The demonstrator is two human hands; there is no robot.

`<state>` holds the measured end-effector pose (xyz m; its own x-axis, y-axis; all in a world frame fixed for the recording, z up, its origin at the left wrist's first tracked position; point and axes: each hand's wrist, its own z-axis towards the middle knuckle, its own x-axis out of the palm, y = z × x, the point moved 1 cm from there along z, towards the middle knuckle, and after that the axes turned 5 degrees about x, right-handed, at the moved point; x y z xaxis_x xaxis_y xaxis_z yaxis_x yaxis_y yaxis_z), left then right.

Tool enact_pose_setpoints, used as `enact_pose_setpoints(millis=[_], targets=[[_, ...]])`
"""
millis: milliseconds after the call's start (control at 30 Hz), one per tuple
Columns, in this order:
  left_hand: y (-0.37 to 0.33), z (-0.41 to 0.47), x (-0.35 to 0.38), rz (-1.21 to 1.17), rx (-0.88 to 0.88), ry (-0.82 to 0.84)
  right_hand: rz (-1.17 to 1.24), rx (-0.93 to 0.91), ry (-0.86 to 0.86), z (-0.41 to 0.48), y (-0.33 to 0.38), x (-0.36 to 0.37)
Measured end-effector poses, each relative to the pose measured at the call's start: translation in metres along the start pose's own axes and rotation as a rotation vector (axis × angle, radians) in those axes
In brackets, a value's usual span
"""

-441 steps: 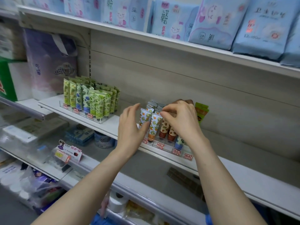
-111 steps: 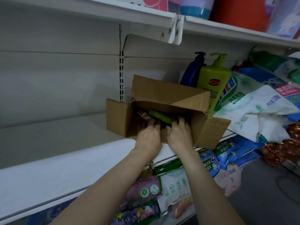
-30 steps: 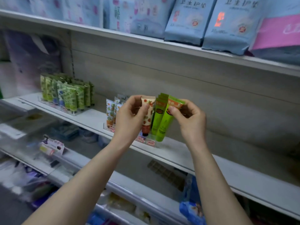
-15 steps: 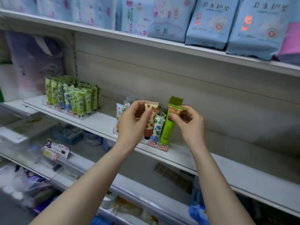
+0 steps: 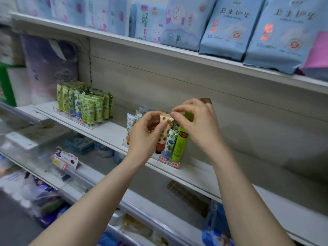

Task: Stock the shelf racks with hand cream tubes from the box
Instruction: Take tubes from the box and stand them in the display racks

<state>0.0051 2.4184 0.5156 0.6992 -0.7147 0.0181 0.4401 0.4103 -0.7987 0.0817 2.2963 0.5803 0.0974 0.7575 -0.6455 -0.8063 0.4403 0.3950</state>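
Tube [image 5: 164, 133] in left hand [image 5: 144, 137] hovers by rack [image 5: 170, 162] front edge.

On my feed the right hand [image 5: 197, 125] has come off the lime-green plastic tube [image 5: 180, 144], now standing at the right end of the clear acrylic rack [image 5: 174, 165]. Its thumb and forefinger have shifted left to pinch the crimped top of the cream strawberry-print tube [image 5: 164, 134].

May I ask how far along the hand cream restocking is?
Done: the far rack looks full, and a green tube stands in the near rack. In hand: the left hand holds a fruit-print tube, right hand at its top. Left: slotting it in.
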Motion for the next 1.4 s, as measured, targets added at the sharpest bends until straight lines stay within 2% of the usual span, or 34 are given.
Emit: enact_pose_setpoints(millis=[100, 233, 467, 767, 1100, 1267, 1400], targets=[[-0.005, -0.002, -0.001, 0.049, 0.024, -0.008, -0.048, -0.05, 0.131, 0.011, 0.009, 0.0], [-0.005, -0.007, -0.004, 0.089, 0.038, -0.021, -0.12, -0.084, 0.202, 0.021, 0.011, 0.002], [0.0, -0.009, -0.029, 0.136, 0.07, -0.107, -0.179, -0.054, 0.204, 0.021, 0.011, 0.011], [0.013, 0.016, -0.054, 0.11, 0.098, -0.085, -0.294, 0.003, 0.21, 0.024, 0.01, 0.035], [0.035, 0.038, -0.066, 0.111, 0.163, 0.007, -0.442, 0.099, 0.261, 0.025, 0.009, 0.053], [0.049, 0.054, -0.074, 0.252, 0.342, 0.085, -0.443, 0.113, 0.244, 0.027, 0.015, 0.048], [0.055, 0.074, -0.084, 0.437, 0.436, 0.192, -0.438, 0.13, 0.148, 0.034, 0.017, 0.035]])
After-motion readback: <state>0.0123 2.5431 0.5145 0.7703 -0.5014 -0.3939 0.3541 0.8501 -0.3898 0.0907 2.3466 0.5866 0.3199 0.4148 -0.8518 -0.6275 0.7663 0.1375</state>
